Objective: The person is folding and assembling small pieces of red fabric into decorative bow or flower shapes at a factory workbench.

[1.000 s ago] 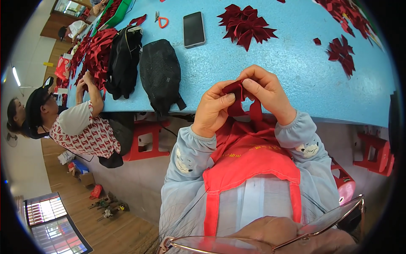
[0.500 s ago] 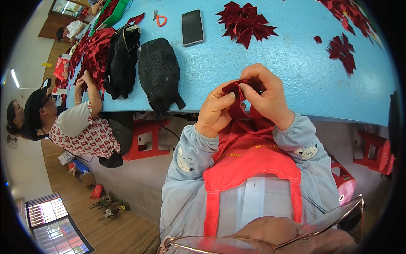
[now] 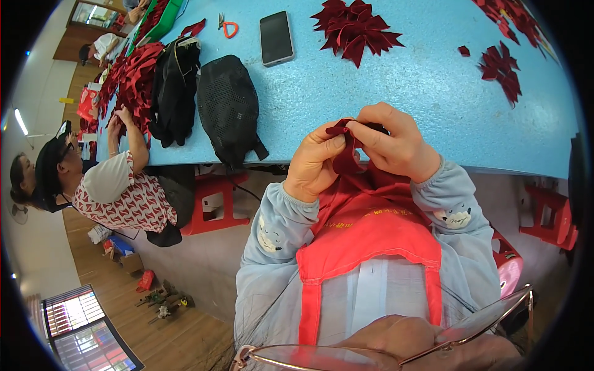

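Between my two hands, just above the table's near edge, is a folded dark red velvet ribbon piece (image 3: 348, 159). My left hand (image 3: 314, 162) pinches it between thumb and fingers, with a loop hanging below the thumb. Thumb and fingers of my right hand (image 3: 396, 143) close on the ribbon's upper edge from the other side. Part of the ribbon is hidden behind the fingers. Beyond my hands lies a cluster of pointed dark red ribbon pieces (image 3: 356, 32); a smaller cluster (image 3: 501, 73) lies farther right.
On the blue table (image 3: 297, 102) lie a phone (image 3: 276, 38), small orange-handled snips (image 3: 229, 28), a black mesh pouch (image 3: 228, 102) and a black bag (image 3: 176, 93). A co-worker (image 3: 117, 179) sits at left by a heap of red ribbon (image 3: 137, 80). Red stools (image 3: 216, 207) stand below.
My right hand has shifted slightly right and down, its fingers now folded over the ribbon's upper edge. My left hand keeps its pinch, and the ribbon's top lies flatter.
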Tool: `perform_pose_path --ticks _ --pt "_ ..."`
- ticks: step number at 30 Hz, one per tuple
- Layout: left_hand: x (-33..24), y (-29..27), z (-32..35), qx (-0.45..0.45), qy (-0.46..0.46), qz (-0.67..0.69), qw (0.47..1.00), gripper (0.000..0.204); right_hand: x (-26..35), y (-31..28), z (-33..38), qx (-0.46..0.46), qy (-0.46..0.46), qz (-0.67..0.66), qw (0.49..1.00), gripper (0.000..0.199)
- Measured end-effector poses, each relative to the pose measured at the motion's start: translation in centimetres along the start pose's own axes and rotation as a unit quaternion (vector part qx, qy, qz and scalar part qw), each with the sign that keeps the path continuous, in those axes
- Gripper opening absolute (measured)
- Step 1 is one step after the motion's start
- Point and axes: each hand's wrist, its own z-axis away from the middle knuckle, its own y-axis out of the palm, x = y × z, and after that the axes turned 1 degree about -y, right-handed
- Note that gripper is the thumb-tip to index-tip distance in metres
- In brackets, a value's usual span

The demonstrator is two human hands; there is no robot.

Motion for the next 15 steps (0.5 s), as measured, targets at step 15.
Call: perform_pose_path --ticks 15 --pt "-0.9 0.9 -0.2 -0.051 0.020 -0.098 0.994 0.029 0.9 -1.5 -0.8 0.060 0.089 -0.063 0.992 0.033"
